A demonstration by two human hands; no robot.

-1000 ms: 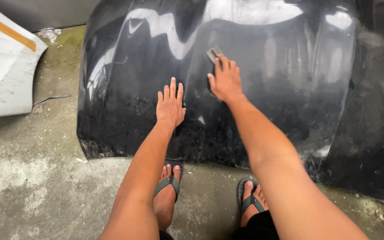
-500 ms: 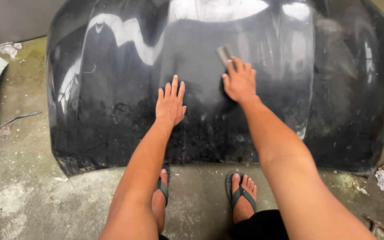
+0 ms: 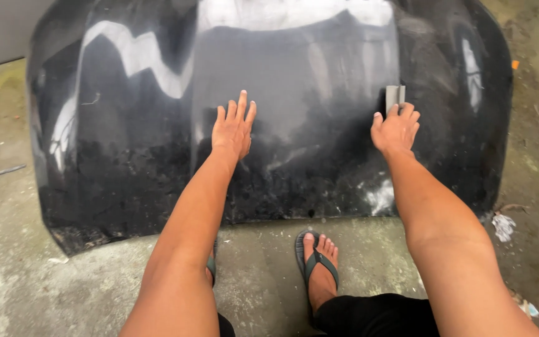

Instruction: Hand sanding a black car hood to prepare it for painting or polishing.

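On the rough, stained concrete floor (image 3: 45,293) lies a large black car hood (image 3: 126,156), glossy and curved, its wet-looking surface streaked with pale reflections and dull, speckled patches near the front edge. The left hand (image 3: 233,128) rests flat on the panel near its middle, fingers spread wide and holding nothing. The right hand (image 3: 396,129) presses a small grey rectangular sanding block (image 3: 395,95) against the hood's right side, fingertips curled over its lower end. A foot in a dark flip-flop (image 3: 319,265) stands just before the hood's edge.
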